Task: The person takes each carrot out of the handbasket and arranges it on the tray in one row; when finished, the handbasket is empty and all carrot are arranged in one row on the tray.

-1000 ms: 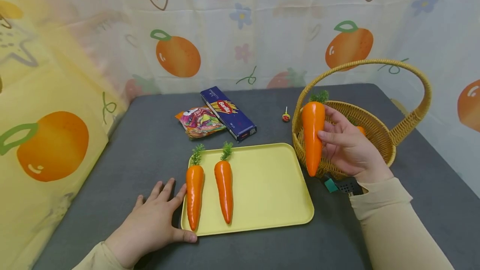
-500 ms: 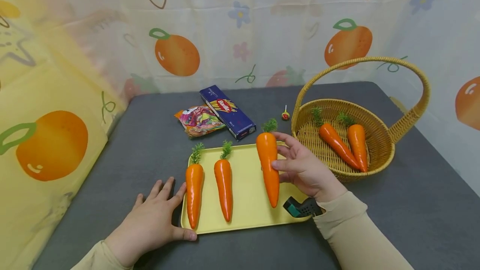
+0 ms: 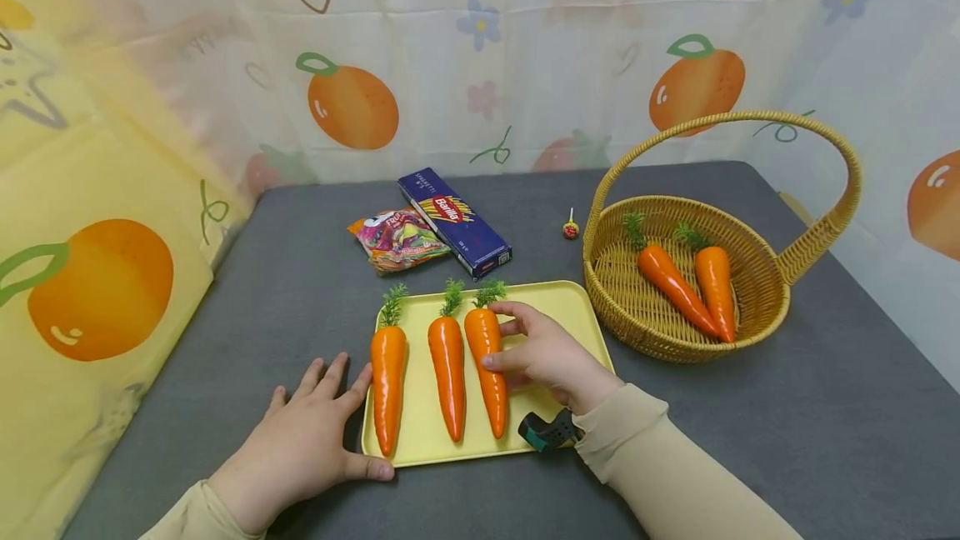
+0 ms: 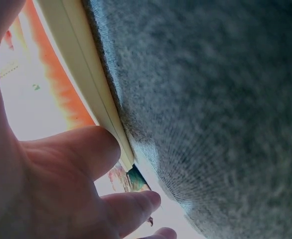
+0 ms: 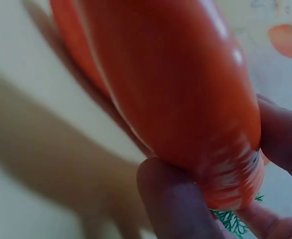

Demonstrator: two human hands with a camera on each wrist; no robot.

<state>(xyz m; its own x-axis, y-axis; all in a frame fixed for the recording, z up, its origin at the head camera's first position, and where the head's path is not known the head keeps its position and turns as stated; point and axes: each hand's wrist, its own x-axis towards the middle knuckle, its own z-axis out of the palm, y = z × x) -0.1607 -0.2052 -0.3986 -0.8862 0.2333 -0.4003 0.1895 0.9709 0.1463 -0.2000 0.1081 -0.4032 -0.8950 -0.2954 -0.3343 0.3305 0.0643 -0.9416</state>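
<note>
The right hand (image 3: 551, 361) pinches the held carrot (image 3: 487, 361) between thumb and fingers, over the tray (image 3: 573, 315); its tip points to the near rim and its green top reaches past the far rim; whether it touches the tray I cannot tell. Just left of it lies the middle carrot (image 3: 448, 377), and beyond that, along the tray's left side, the left carrot (image 3: 388, 390); both have their tops toward the far rim. The left hand (image 3: 307, 436) grasps nothing; its fingers are spread, the index fingertip at the tray's left edge and the thumb at the near left corner.

To the right of the tray stands the basket (image 3: 637, 340), its handle arched above; two carrots (image 3: 678, 290) lie in it, their tips together. Behind the tray, the sweets bag (image 3: 397, 242) lies against the pasta box (image 3: 456, 223); a lollipop (image 3: 571, 229) lies between box and basket; all are on the grey table (image 3: 202, 340).
</note>
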